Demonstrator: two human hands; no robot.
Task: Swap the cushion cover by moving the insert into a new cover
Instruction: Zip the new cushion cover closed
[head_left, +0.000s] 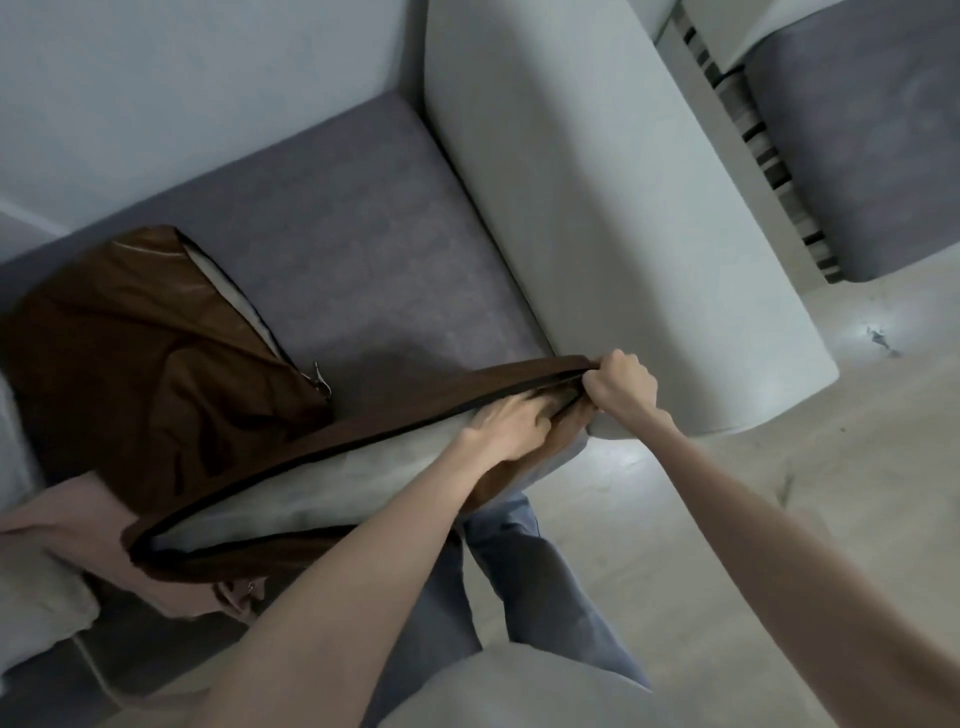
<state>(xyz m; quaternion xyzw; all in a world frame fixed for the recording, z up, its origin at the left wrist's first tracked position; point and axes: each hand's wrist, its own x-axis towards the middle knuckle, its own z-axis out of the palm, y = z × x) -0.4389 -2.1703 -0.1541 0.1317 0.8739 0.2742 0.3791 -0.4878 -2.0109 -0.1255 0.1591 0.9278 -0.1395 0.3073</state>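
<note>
A brown cushion cover (363, 415) lies across the front edge of the sofa seat, its zipper side open along its length. A white insert (322, 483) shows through the opening. My right hand (621, 384) grips the cover's far right corner at the end of the zipper. My left hand (511, 423) reaches into the opening beside it, fingers pushed in against the insert. A second brown cushion (140, 353) lies behind on the seat, its zipper part open with white filling showing.
The grey sofa seat (374, 249) has a pale armrest (597, 208) on the right. A pink cloth (67, 519) and a whitish pillow (36, 603) lie at the left front. My jeans-clad leg (535, 587) stands on the light floor (727, 493). A second seat (857, 145) stands far right.
</note>
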